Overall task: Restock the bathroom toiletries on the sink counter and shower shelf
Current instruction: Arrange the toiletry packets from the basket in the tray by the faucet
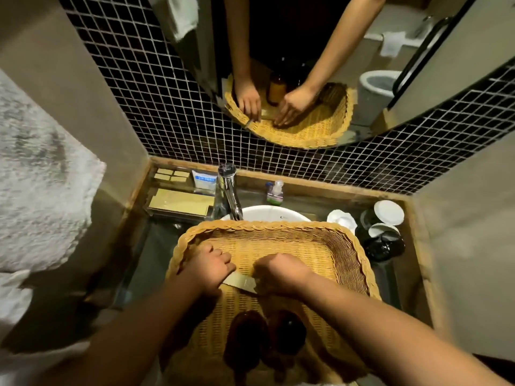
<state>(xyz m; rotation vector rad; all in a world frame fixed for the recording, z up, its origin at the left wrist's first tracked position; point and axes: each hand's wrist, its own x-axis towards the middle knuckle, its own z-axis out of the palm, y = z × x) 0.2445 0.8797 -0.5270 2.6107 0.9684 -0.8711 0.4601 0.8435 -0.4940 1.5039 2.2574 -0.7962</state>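
A wicker basket [348, 246] rests over the white sink basin [267, 213]. Both hands are inside it. My left hand [207, 270] and my right hand [281, 273] pinch the two ends of a flat tan packet [239, 284] lying on the basket floor. Two brown bottles [248, 338] lie near the basket's near edge, between my forearms. On the counter's back left a clear tray [178, 203] holds tan boxes, with small tan packets [170, 174] and a white-blue sachet [204, 179] behind it.
A chrome faucet [230, 190] rises behind the basket. A small pump bottle [274, 192] stands at the back. White cups and black cups [381, 232] crowd the right of the counter. A white towel [41, 196] hangs left. A round mirror [278, 65] hangs on black tile.
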